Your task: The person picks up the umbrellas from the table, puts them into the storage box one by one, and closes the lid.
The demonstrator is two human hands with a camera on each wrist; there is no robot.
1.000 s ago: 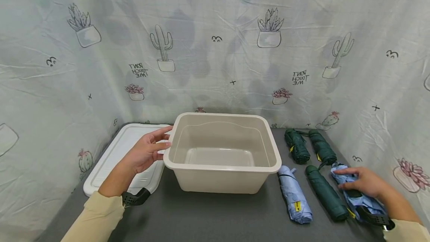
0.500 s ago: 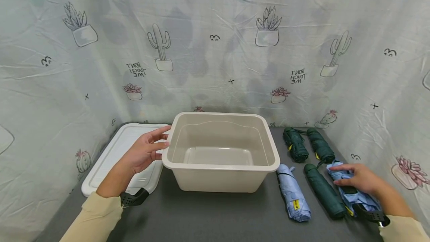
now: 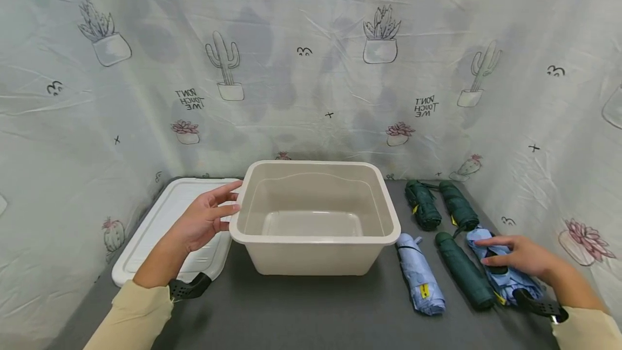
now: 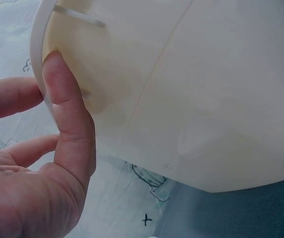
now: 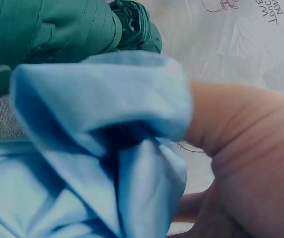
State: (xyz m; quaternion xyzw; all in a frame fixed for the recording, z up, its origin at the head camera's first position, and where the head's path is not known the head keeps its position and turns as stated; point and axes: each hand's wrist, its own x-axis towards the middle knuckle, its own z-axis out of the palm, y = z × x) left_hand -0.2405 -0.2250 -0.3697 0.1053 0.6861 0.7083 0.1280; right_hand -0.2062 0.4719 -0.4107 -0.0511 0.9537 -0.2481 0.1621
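Observation:
A beige plastic tub point(image 3: 311, 240) stands open-topped in the middle of the dark table. My left hand point(image 3: 206, 220) touches its left rim with fairly straight fingers. In the left wrist view the thumb point(image 4: 67, 114) presses on the tub wall point(image 4: 206, 89) just under the rim. My right hand point(image 3: 515, 257) lies at the far right on a folded light blue umbrella point(image 3: 527, 288), thumb and fingers closing round it. The right wrist view shows that blue fabric point(image 5: 97, 148) bunched against the palm, with a dark green umbrella point(image 5: 57, 29) behind.
A white lid point(image 3: 160, 226) lies flat left of the tub. Right of the tub lie another light blue umbrella point(image 3: 419, 280), a dark green one point(image 3: 464, 277) and two more dark green ones point(image 3: 423, 205) point(image 3: 458, 205) further back. Printed cloth walls surround the table.
The head view has drifted slightly, so everything sits a little further left. Both hands stay at the tub rim and on the blue umbrella.

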